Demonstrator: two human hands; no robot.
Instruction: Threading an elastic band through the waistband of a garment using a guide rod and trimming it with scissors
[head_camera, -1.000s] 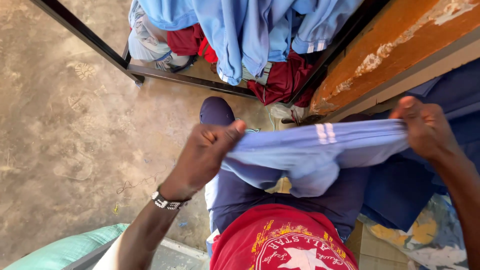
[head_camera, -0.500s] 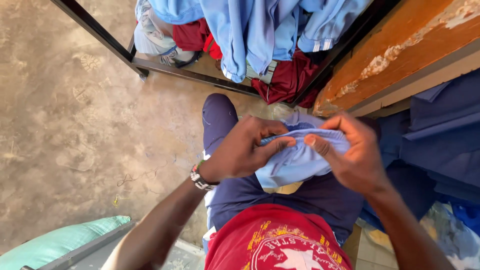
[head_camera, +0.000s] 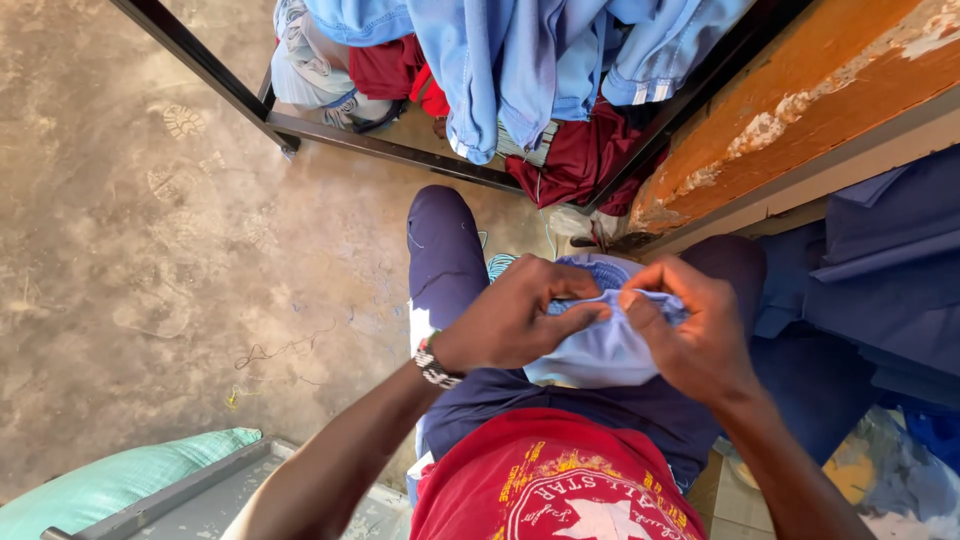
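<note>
Light blue garment: bunched over the lap, long axis running left to right, loose bulk hanging down toward the red shirt. Left hand and right hand each pinch its upper edge, fingers closed on cloth. Beyond: dark metal rack of hanging blue clothes, concrete floor.

Seen from above, a person with bare forearms and no sleeves in view. The left hand has a beaded black-and-white wristband at the wrist; the right hand wears nothing. A red T-shirt with a yellow and white printed round emblem covers the chest. Dark navy trousers cover both legs
</note>
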